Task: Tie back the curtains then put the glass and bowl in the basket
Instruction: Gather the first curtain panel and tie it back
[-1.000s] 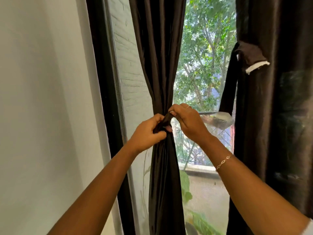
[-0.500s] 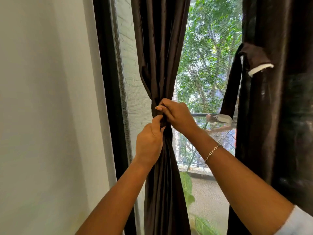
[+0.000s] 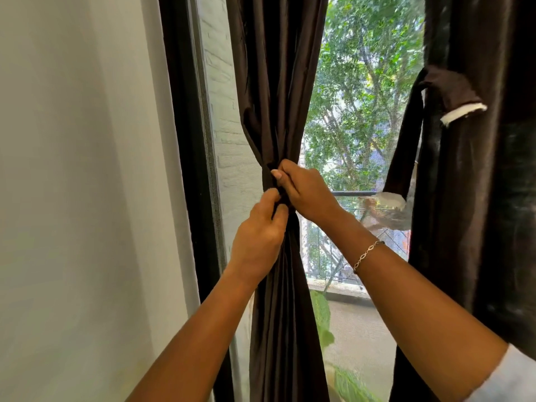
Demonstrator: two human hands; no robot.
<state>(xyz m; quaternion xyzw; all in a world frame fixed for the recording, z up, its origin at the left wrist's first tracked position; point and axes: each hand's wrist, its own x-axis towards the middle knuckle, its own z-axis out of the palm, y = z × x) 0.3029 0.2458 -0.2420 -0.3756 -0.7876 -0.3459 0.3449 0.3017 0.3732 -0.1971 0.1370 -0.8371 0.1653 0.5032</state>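
Both hands meet at the narrowest part of the left curtain (image 3: 278, 111), a dark brown drape hanging just right of the black window frame (image 3: 185, 140) and bunched into a tight waist at about mid-height. The right hand (image 3: 307, 192) sits on the right side of that waist and slightly above it, fingers curled over the gathered folds, one pale fingernail showing at the front. The left hand (image 3: 258, 239) comes up from below and just left of the bunch, thumb and fingers curled and pinching dark fabric right under the right hand's fingertips; the two hands touch or nearly touch there. Whether what they pinch is a separate tie band or the curtain's own cloth cannot be told, since everything between the fingers is the same dark colour. Above the hands the curtain fans wide, and below them it falls in close pleats between the two forearms.

A thin chain bracelet (image 3: 367, 253) circles the right wrist, and a pale sleeve (image 3: 504, 378) shows at the lower right corner. The right curtain (image 3: 478, 198) hangs well apart at the right edge, untouched by either hand, with a dark strap (image 3: 406, 140) looped over it – its white-lined end sticks out to the right. A plain light wall (image 3: 72, 169) fills the left side; green trees (image 3: 362, 97) and a dark railing (image 3: 353, 193) show through the window between the curtains
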